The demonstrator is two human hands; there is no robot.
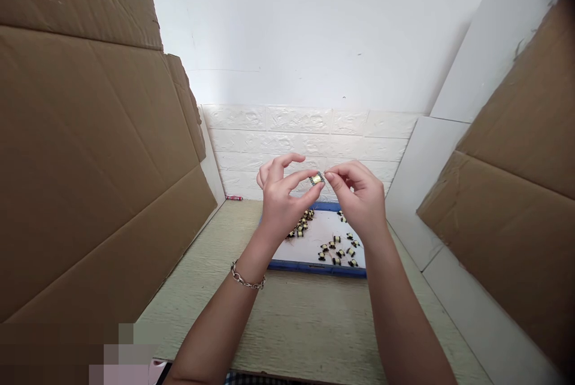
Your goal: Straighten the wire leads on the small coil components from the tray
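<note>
Between thumb and index finger, my left hand (284,196) pinches a small transformer (317,178), a coil wrapped in yellow tape with dark pin rows at its ends. The other left fingers are raised away from it. My right hand (359,190) has its thumb and index fingertips closed together at the transformer's right end, by the pins. What lies in that pinch is too small to make out. Both hands are held above a blue-rimmed tray (314,266) with a white bottom. Several similar transformers (340,252) lie on its right side, and a denser cluster (302,226) lies at the left, partly behind my left hand.
The tray stands on a pale green wood-grain table (309,313). Large cardboard sheets (99,151) wall in the left side, and another cardboard panel (516,181) stands at the right. A white brick-patterned wall (299,121) closes the back. A small red tube-like item (234,197) lies at the back left.
</note>
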